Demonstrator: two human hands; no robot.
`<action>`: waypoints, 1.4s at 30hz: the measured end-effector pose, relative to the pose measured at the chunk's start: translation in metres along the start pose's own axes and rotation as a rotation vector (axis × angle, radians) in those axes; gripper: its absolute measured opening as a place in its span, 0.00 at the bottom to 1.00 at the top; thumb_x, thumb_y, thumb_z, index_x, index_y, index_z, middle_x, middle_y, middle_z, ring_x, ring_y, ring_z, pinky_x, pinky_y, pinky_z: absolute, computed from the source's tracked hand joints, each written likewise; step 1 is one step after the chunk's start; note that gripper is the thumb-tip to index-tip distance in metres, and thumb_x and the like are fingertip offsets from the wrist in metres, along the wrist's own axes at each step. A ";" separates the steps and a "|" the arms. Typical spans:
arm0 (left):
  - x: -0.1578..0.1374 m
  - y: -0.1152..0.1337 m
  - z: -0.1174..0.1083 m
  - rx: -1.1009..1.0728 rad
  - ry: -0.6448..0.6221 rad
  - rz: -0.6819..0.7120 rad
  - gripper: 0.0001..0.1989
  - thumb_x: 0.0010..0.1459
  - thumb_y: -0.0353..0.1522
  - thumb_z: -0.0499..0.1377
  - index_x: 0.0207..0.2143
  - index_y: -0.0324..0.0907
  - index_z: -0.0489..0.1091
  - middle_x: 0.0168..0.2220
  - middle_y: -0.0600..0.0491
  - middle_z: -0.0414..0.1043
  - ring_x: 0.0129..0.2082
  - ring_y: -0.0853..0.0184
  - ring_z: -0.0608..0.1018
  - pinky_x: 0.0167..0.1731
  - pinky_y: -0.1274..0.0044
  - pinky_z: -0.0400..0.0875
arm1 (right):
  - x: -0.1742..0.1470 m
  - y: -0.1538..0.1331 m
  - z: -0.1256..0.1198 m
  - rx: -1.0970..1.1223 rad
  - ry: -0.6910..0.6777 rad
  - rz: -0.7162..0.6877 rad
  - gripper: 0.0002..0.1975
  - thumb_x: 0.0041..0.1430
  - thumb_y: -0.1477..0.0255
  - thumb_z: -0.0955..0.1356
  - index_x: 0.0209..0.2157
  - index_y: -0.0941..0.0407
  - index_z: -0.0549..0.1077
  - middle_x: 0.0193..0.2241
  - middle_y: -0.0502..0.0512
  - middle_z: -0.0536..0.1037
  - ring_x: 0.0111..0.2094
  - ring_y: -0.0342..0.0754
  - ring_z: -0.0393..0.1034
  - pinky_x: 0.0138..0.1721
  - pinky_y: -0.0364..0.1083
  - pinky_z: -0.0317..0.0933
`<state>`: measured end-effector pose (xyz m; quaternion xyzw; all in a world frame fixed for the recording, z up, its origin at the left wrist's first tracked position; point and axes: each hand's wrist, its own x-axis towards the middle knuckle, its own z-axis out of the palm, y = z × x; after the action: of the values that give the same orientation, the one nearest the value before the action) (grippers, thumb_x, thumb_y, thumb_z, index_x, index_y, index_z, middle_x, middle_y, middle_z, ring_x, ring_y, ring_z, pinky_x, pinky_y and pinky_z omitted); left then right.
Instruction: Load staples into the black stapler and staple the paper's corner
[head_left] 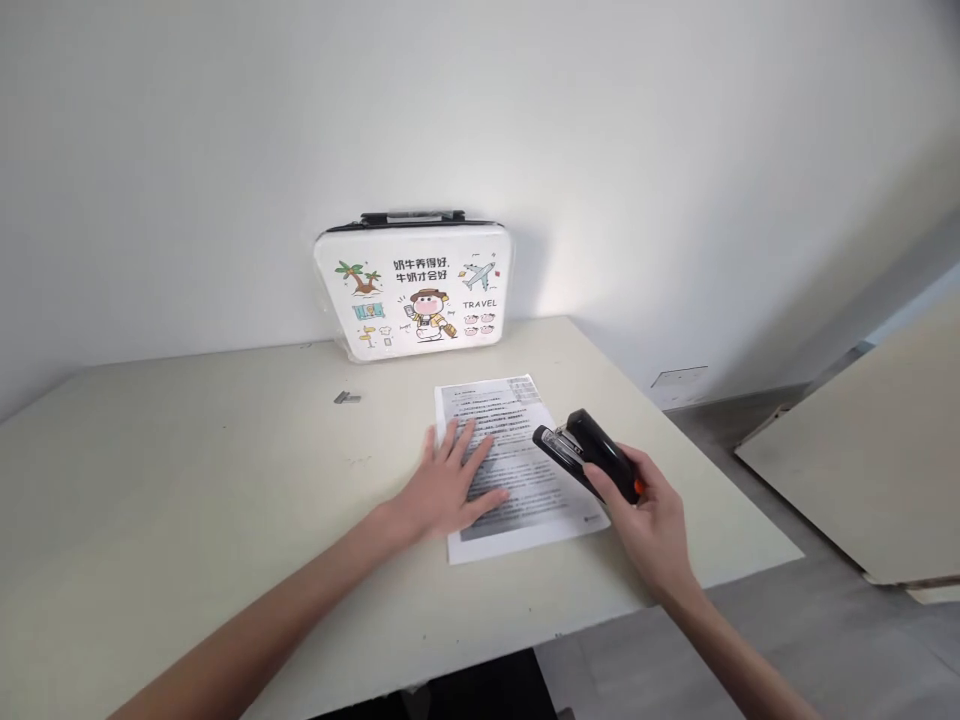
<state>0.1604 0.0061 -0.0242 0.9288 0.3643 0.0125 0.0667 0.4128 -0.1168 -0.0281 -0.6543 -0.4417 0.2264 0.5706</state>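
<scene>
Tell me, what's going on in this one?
A person's left hand lies spread on a printed sheet on the table. The right hand grips a black stapler at the sheet's right side, its front parted; whether it touches the paper is hard to tell. Beyond the sheet, a white case leans by the wall, with a small grey piece, perhaps staples, in front.
</scene>
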 end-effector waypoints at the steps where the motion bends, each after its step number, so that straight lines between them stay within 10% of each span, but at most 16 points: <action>1: 0.019 0.006 0.002 -0.009 0.003 -0.011 0.46 0.70 0.61 0.43 0.77 0.41 0.48 0.77 0.36 0.38 0.76 0.39 0.42 0.69 0.41 0.41 | -0.001 -0.001 0.000 -0.033 0.032 -0.023 0.22 0.61 0.52 0.73 0.49 0.51 0.76 0.45 0.59 0.83 0.46 0.60 0.78 0.45 0.55 0.74; 7: 0.100 0.044 0.023 -0.018 0.064 -0.002 0.44 0.68 0.56 0.52 0.75 0.39 0.52 0.77 0.34 0.41 0.76 0.36 0.43 0.68 0.38 0.39 | -0.004 -0.001 0.005 -0.111 0.068 -0.062 0.22 0.63 0.52 0.71 0.50 0.51 0.75 0.43 0.60 0.82 0.42 0.57 0.77 0.30 0.48 0.73; 12: 0.113 0.056 0.031 -0.139 0.135 0.051 0.41 0.66 0.46 0.58 0.75 0.38 0.52 0.77 0.36 0.44 0.77 0.40 0.44 0.71 0.43 0.36 | -0.001 0.004 0.010 -0.159 0.125 -0.146 0.22 0.63 0.52 0.71 0.49 0.53 0.76 0.40 0.58 0.82 0.38 0.54 0.76 0.33 0.48 0.72; 22: -0.004 -0.031 0.002 -0.782 0.259 0.027 0.24 0.71 0.45 0.55 0.65 0.50 0.69 0.67 0.49 0.70 0.65 0.54 0.73 0.65 0.61 0.67 | 0.003 0.003 0.020 -0.146 0.024 -0.127 0.21 0.62 0.52 0.72 0.48 0.53 0.77 0.40 0.57 0.82 0.39 0.54 0.75 0.36 0.49 0.70; 28: -0.068 -0.102 -0.023 -1.052 0.385 -0.203 0.23 0.65 0.53 0.61 0.49 0.46 0.78 0.50 0.45 0.81 0.54 0.53 0.80 0.59 0.65 0.71 | 0.032 -0.026 0.090 -0.145 -0.358 -0.237 0.17 0.63 0.55 0.72 0.46 0.52 0.76 0.41 0.55 0.83 0.41 0.54 0.76 0.43 0.51 0.69; 35: -0.083 -0.134 -0.020 -1.308 0.729 -0.468 0.15 0.60 0.45 0.65 0.42 0.44 0.77 0.37 0.51 0.78 0.39 0.62 0.78 0.46 0.70 0.72 | 0.043 -0.042 0.183 -0.051 -0.736 -0.274 0.17 0.62 0.58 0.72 0.49 0.51 0.77 0.43 0.52 0.82 0.44 0.53 0.76 0.46 0.50 0.68; 42: -0.082 -0.129 -0.023 -1.300 0.654 -0.534 0.12 0.60 0.42 0.64 0.41 0.44 0.77 0.32 0.54 0.74 0.35 0.64 0.75 0.44 0.71 0.70 | 0.043 -0.035 0.189 -0.051 -0.806 -0.252 0.19 0.72 0.55 0.64 0.55 0.50 0.74 0.53 0.55 0.80 0.54 0.54 0.74 0.56 0.53 0.67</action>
<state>0.0116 0.0467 -0.0170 0.5329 0.4965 0.4809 0.4880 0.2722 0.0213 -0.0327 -0.4682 -0.7117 0.3815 0.3589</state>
